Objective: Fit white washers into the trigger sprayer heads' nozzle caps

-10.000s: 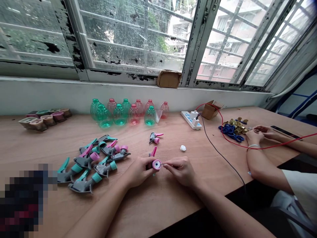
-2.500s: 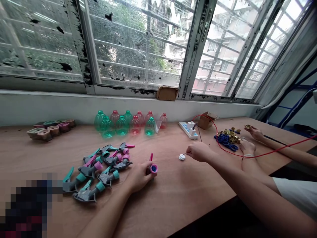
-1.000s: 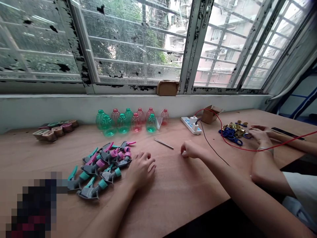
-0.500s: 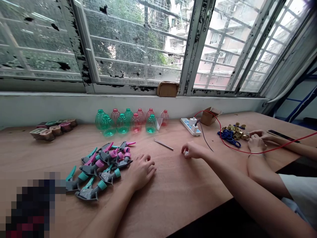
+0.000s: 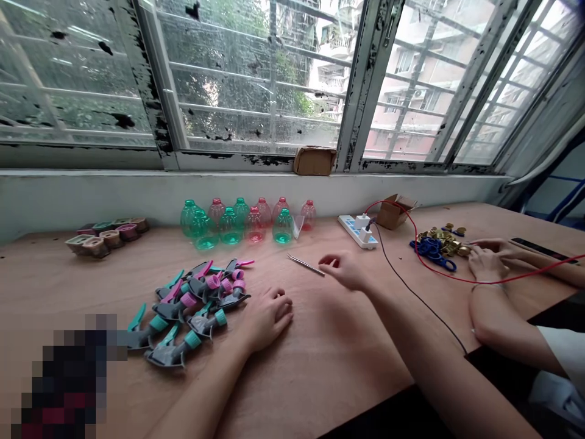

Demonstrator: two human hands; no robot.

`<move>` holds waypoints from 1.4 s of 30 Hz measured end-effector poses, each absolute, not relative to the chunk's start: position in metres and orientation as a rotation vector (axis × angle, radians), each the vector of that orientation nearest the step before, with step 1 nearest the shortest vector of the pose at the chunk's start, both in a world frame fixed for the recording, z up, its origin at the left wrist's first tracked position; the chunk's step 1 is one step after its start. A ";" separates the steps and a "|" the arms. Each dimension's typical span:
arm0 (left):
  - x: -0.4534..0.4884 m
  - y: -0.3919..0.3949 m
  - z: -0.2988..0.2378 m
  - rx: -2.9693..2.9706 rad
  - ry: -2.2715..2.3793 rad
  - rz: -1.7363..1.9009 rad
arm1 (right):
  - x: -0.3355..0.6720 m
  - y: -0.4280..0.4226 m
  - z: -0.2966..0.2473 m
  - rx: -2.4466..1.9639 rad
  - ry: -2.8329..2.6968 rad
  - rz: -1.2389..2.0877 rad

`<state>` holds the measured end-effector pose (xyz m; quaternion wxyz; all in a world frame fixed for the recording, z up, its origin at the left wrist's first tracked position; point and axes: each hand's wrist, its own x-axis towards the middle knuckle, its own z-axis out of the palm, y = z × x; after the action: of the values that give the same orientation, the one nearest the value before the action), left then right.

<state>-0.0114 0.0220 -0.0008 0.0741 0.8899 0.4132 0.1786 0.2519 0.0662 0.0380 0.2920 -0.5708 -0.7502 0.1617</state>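
Note:
My left hand (image 5: 269,318) lies on the wooden table with its fingers loosely bent and apart, holding nothing I can see. Just left of it is a pile of spray bottle trigger heads (image 5: 201,302), grey with pink or teal levers and collars. My right hand (image 5: 342,269) hovers at the near end of a pair of metal tweezers (image 5: 307,264), thumb and forefinger apart. Whether the fingertips touch the tweezers I cannot tell, and its other fingers are partly hidden. Behind the tweezers stand several clear green bottles (image 5: 231,228) and red bottles (image 5: 255,227) without tops.
A white power strip (image 5: 356,233) with plugs and a small cardboard box (image 5: 393,213) stand at the back right. A red cable (image 5: 423,259) crosses toward a co-worker's hands (image 5: 489,259), beside brass and blue parts (image 5: 432,251). Stacked small containers (image 5: 107,236) sit at the back left.
My right hand has moved left to the tweezers' near end. A small white thing seen at its fingertips earlier no longer shows. My left hand stays where it was; the view has shifted slightly.

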 end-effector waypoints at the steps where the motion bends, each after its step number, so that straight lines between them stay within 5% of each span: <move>1: -0.013 0.023 -0.001 2.667 1.225 0.526 | 0.236 0.067 0.031 -1.457 -2.037 0.459; 11: -0.021 0.029 -0.007 2.554 1.205 0.507 | 0.172 0.069 -0.025 -1.314 -2.126 0.285; 25: -0.021 0.028 -0.007 2.525 1.251 0.508 | 0.182 0.073 -0.030 -1.115 -1.945 0.685; 33: -0.021 0.028 -0.005 2.483 1.202 0.535 | 0.238 0.091 -0.004 -1.047 -1.154 0.851; 42: -0.021 0.030 -0.005 2.474 1.209 0.539 | 0.277 0.106 -0.015 -1.092 -0.923 0.963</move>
<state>-0.0206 0.0304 -0.0055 0.1668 0.8694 0.4248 0.1895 0.2766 0.1057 -0.0154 0.6509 -0.4808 -0.4065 0.4243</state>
